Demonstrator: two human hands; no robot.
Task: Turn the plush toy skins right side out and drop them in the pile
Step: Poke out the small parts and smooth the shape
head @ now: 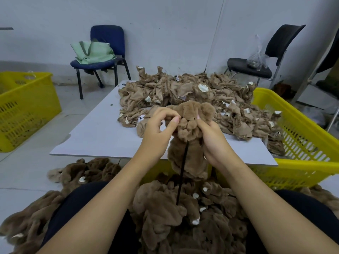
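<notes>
Fluffy finished skins heap between the person's knees. Above the table's near edge, both forearms reach forward; the left hand and right hand pinch the furry top of one plush skin, which hangs around an upright black rod. Its lower end is hidden. Unturned skins cover the white table's far right side, against a yellow basket.

Both hands — left hand, right hand — pinch a fluffy brown plush skin over a thin black rod; inside-out skins heaped on the white table.
</notes>
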